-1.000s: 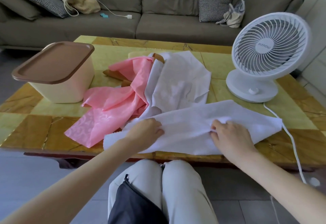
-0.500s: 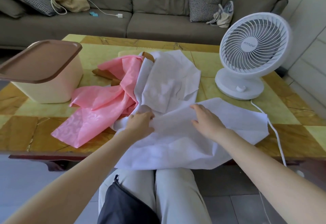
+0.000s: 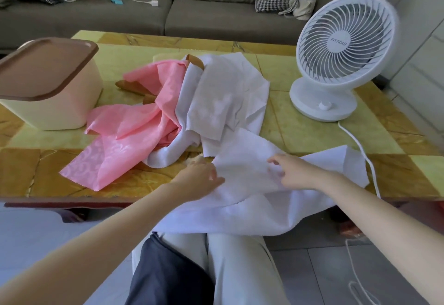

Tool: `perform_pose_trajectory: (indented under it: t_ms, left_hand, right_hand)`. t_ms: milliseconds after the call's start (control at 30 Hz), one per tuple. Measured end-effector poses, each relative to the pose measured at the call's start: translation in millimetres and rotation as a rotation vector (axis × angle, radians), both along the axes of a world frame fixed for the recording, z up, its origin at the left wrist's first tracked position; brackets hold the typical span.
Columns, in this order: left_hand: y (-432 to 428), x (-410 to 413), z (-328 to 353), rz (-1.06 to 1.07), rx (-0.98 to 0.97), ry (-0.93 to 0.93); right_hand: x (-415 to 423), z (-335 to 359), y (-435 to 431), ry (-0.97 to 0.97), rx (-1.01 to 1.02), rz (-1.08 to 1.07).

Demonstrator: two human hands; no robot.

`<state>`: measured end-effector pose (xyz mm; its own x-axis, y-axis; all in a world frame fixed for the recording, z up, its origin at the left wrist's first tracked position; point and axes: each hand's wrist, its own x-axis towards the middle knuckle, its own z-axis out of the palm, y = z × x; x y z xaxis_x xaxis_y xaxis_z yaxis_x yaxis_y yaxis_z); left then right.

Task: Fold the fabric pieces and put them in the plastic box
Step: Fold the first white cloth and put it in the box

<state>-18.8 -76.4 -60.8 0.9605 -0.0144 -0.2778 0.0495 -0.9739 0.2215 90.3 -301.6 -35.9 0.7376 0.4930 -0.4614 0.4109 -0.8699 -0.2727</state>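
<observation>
A large white fabric piece [image 3: 252, 206] lies over the table's front edge and hangs onto my lap. My left hand [image 3: 199, 180] holds its left edge, fingers on top of the cloth. My right hand [image 3: 295, 172] pinches a fold in its middle with curled fingers. Behind them lies a heap of a pink fabric [image 3: 129, 136], a second white fabric [image 3: 223, 98] and a brown piece [image 3: 132, 86] mostly hidden beneath. The cream plastic box [image 3: 60, 110] stands at the far left, its brown lid [image 3: 45, 67] resting tilted on top.
A white desk fan [image 3: 341, 47] stands on the right of the yellow tiled table [image 3: 300, 131]; its cord [image 3: 360, 151] runs over the front edge to the floor. A grey sofa [image 3: 216, 14] with cushions and bags is behind.
The white piece has been pulled toward me and now hangs further over the table edge. My right hand moved from the far edge back onto the cloth's middle; my left hand shifted slightly right.
</observation>
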Motion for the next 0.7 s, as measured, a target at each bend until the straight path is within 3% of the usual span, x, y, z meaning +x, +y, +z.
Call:
perform_pose_trajectory:
  t_ms: [67, 133, 200, 300, 433, 567, 700]
  left_hand:
    - [5, 8, -5, 0.057, 0.071, -0.040]
    - [7, 16, -7, 0.211, -0.038, -0.033]
    - [4, 20, -4, 0.320, -0.180, -0.013]
    - [-3, 22, -4, 0.318, -0.271, 0.027]
    - [10, 33, 16, 0.341, -0.251, -0.146]
    - [60, 57, 62, 0.481, -0.290, -0.265]
    - [111, 56, 89, 0.705, -0.570, -0.438]
  right_hand:
    - [6, -3, -1, -0.049, 0.100, -0.154]
    - [11, -7, 3, -0.074, 0.088, -0.252]
    - [15, -13, 7, -0.101, -0.005, -0.253]
    - [16, -15, 15, -0.195, 0.031, -0.207]
    - [30, 9, 35, -0.357, 0.070, -0.214]
    - [62, 54, 92, -0.558, 0.253, -0.198]
    - [74, 86, 160, -0.641, 0.463, -0.076]
